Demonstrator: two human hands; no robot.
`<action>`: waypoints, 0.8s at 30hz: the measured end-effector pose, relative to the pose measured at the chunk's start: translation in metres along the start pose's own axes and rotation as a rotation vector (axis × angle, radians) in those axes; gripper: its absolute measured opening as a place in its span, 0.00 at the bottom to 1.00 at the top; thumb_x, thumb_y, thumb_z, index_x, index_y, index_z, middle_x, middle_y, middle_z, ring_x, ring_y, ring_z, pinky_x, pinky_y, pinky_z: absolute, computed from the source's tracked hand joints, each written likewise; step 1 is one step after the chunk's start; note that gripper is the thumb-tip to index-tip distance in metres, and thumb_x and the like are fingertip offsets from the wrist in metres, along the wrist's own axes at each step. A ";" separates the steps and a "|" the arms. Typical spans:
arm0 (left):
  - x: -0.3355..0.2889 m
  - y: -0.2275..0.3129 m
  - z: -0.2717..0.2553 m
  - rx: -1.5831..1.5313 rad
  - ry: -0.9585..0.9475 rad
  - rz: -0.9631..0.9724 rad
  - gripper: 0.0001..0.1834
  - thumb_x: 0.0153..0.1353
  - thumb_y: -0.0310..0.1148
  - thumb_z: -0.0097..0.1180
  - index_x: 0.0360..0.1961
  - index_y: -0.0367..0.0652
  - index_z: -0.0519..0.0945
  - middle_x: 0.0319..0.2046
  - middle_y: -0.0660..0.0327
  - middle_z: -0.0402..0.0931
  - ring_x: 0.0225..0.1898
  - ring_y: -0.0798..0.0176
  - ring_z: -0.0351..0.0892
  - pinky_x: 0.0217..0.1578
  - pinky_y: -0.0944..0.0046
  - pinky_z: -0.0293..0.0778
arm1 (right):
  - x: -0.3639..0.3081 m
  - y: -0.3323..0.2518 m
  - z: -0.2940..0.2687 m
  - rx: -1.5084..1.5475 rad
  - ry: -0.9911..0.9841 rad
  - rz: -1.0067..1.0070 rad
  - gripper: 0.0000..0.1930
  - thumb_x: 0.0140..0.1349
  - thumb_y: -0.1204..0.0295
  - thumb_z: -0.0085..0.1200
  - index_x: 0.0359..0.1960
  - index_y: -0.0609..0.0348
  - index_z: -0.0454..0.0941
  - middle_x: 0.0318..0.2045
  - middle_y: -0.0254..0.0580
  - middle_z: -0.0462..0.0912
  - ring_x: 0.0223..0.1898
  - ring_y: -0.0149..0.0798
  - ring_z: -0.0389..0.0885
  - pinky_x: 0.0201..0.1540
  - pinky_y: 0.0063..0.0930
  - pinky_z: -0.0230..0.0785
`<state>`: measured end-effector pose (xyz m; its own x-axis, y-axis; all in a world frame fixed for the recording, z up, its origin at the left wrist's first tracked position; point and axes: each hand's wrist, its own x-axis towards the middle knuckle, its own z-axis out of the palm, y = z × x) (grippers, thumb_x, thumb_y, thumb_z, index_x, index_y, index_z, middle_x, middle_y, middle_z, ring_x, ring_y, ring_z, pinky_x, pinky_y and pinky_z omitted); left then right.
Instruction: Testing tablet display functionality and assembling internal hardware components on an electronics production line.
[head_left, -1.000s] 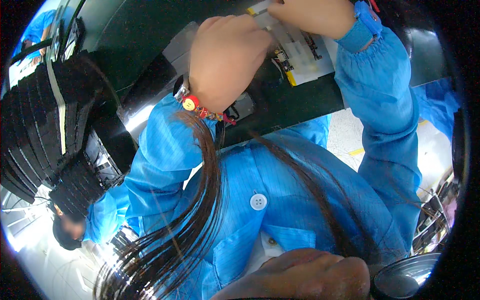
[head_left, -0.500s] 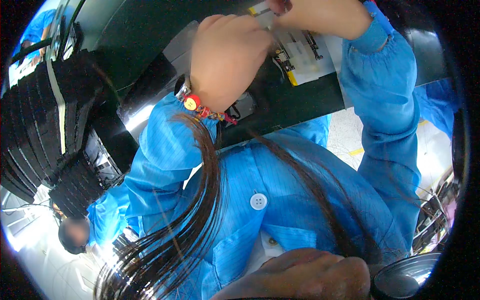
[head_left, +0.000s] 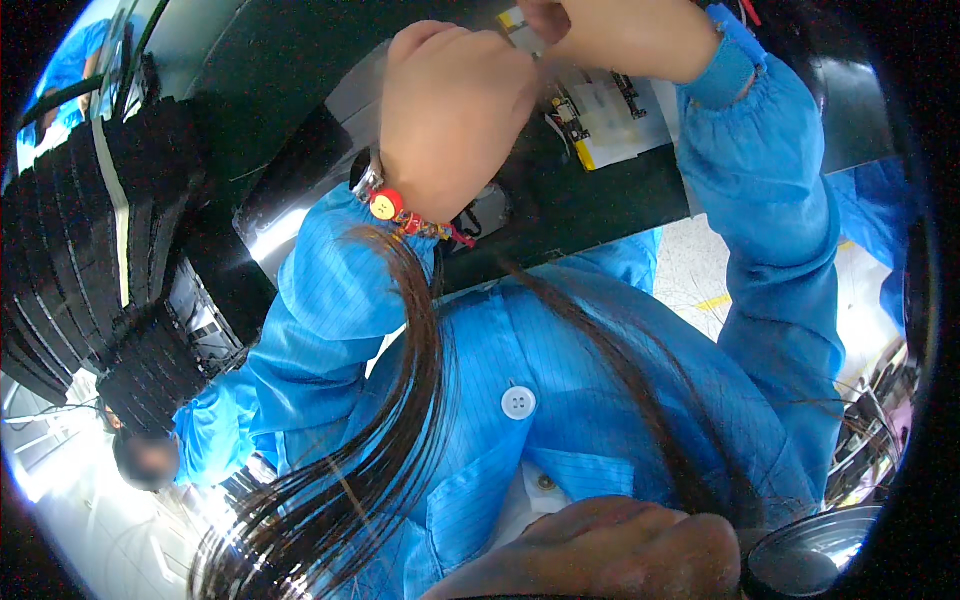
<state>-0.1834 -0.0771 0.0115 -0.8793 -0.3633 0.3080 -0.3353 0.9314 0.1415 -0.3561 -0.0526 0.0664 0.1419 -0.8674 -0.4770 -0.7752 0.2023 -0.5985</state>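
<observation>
While the left hand [head_left: 455,115] and right hand [head_left: 632,36] angle inward, I cannot tell their grips.

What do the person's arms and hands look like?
Both hands are bare: left hand and right hand. The shiny blue sleeves are puffy. The left wrist wears a colourful bracelet with a round yellow piece; a blue band circles the right wrist.

Fisheye view, dark circular vignette, straight edges bowed toward the rim. Counter [head_left: 585,205] dim, white glare streak near its left end; floor [head_left: 685,265] bright; lower left overexposed. Hands [head_left: 455,120] evenly lit, slightly soft; distant person's head [head_left: 147,458] blurred.
</observation>
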 end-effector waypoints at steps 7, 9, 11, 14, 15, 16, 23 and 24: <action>0.000 0.001 -0.002 0.008 -0.003 -0.002 0.04 0.44 0.29 0.55 0.23 0.48 0.81 0.25 0.61 0.76 0.34 0.56 0.76 0.45 0.55 0.66 | 0.012 0.027 0.013 0.028 0.155 -0.390 0.08 0.48 0.70 0.59 0.28 0.62 0.78 0.26 0.47 0.79 0.29 0.44 0.77 0.34 0.34 0.69; 0.001 0.000 -0.004 0.018 0.001 -0.014 0.04 0.44 0.29 0.55 0.23 0.48 0.81 0.25 0.61 0.76 0.35 0.56 0.76 0.45 0.55 0.66 | 0.012 0.009 0.001 -0.083 -0.006 -0.085 0.08 0.48 0.70 0.59 0.28 0.62 0.78 0.26 0.48 0.79 0.29 0.45 0.77 0.34 0.34 0.69; 0.005 0.006 -0.006 -0.006 0.010 0.015 0.04 0.44 0.29 0.55 0.24 0.48 0.81 0.26 0.61 0.75 0.35 0.56 0.76 0.45 0.55 0.66 | 0.001 0.015 -0.003 -0.035 0.048 -0.147 0.09 0.49 0.70 0.59 0.29 0.63 0.78 0.27 0.47 0.80 0.29 0.42 0.78 0.34 0.33 0.69; -0.004 -0.005 -0.008 -0.005 0.001 0.022 0.04 0.44 0.29 0.55 0.24 0.48 0.81 0.26 0.61 0.75 0.35 0.56 0.76 0.45 0.55 0.66 | 0.006 0.012 -0.012 0.124 0.051 -0.059 0.11 0.50 0.69 0.58 0.31 0.64 0.79 0.28 0.46 0.81 0.30 0.39 0.79 0.35 0.29 0.71; -0.006 -0.008 -0.010 -0.003 0.003 0.017 0.05 0.44 0.29 0.55 0.24 0.48 0.81 0.27 0.61 0.75 0.35 0.56 0.75 0.45 0.55 0.66 | 0.022 0.036 -0.010 0.108 0.108 -0.158 0.12 0.51 0.69 0.58 0.34 0.65 0.80 0.31 0.46 0.82 0.32 0.37 0.80 0.36 0.26 0.71; -0.007 -0.011 -0.012 -0.006 0.005 0.020 0.05 0.44 0.29 0.55 0.25 0.48 0.81 0.27 0.61 0.75 0.36 0.56 0.75 0.45 0.55 0.66 | 0.020 0.038 -0.011 0.106 0.109 -0.156 0.12 0.51 0.69 0.58 0.34 0.65 0.80 0.31 0.46 0.82 0.32 0.37 0.80 0.36 0.26 0.71; -0.007 -0.021 -0.024 -0.007 0.021 0.025 0.05 0.45 0.29 0.55 0.26 0.48 0.80 0.28 0.61 0.75 0.37 0.56 0.75 0.46 0.55 0.66 | 0.016 0.031 -0.017 0.100 0.160 0.036 0.13 0.53 0.69 0.56 0.38 0.63 0.81 0.35 0.46 0.82 0.34 0.37 0.80 0.37 0.24 0.72; -0.007 -0.019 -0.026 -0.005 0.023 0.025 0.05 0.45 0.29 0.55 0.26 0.48 0.80 0.28 0.61 0.75 0.37 0.56 0.75 0.46 0.55 0.65 | 0.020 0.037 -0.016 0.082 0.184 0.025 0.13 0.53 0.69 0.57 0.38 0.64 0.81 0.34 0.46 0.82 0.33 0.36 0.80 0.36 0.24 0.72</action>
<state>-0.1622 -0.0925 0.0312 -0.8794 -0.3403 0.3330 -0.3114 0.9402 0.1382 -0.3920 -0.0692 0.0449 0.0025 -0.9286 -0.3711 -0.7229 0.2547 -0.6423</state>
